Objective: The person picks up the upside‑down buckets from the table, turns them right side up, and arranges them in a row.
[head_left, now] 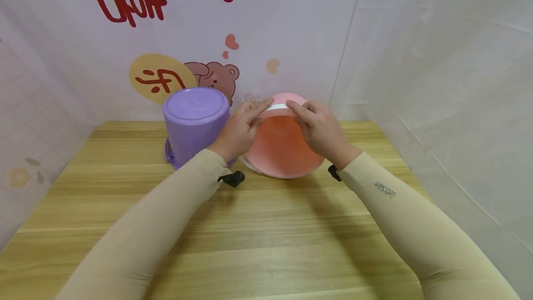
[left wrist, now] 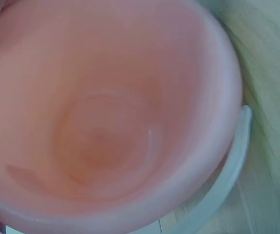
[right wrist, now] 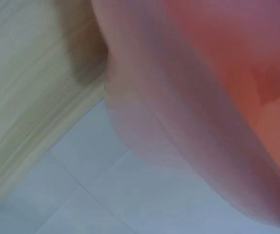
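Observation:
A pink bucket (head_left: 285, 145) is tipped on the wooden table with its mouth facing me. My left hand (head_left: 239, 129) grips the upper left of its rim, and my right hand (head_left: 325, 131) grips the upper right. Between the fingertips of both hands runs a white strip (head_left: 278, 106) along the top of the rim. The left wrist view looks straight into the bucket's hollow (left wrist: 101, 136), with its white handle (left wrist: 222, 187) hanging outside the rim. In the right wrist view the bucket's outer wall (right wrist: 144, 112) shows blurred, and that hand is out of sight.
Left of the pink bucket stands an upside-down purple bucket (head_left: 195, 119), its handle (head_left: 168, 152) low at its side. The wooden table (head_left: 266, 240) ends at a white back wall (head_left: 291, 27) with red lettering and a cartoon bear. A white sheet (head_left: 449, 96) hangs at the right.

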Demonstrator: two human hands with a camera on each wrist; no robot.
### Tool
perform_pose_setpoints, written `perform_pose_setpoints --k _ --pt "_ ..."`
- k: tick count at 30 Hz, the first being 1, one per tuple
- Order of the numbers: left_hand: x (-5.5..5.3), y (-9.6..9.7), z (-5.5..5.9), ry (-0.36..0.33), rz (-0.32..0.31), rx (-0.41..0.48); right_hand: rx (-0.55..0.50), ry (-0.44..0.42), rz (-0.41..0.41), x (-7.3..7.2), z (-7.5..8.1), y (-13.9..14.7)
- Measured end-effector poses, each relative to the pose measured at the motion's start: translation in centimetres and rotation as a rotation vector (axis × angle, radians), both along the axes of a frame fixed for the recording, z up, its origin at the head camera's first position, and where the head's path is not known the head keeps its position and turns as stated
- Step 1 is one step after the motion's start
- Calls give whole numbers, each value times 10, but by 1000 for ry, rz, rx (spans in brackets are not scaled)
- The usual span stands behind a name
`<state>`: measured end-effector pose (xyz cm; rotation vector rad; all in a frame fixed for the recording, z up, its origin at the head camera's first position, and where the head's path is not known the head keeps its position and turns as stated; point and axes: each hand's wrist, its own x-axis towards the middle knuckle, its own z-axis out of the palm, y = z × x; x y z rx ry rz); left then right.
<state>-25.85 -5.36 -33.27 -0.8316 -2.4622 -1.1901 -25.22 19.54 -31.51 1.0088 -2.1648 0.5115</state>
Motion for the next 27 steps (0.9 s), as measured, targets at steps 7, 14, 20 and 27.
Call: perform_pose_setpoints --k 7,14,20,27 --pt "-1 2 -1 19 14 -29 5 -41 -21 -1 0 2" --pt "-1 1 -1 -14 26 9 25 -37 -42 -4 1 4" --pt "-1 -1 -1 -33 33 32 29 -40 -65 -5 3 7" --pt "-2 -4 -2 -18 34 48 7 -72 -91 -7 8 9"
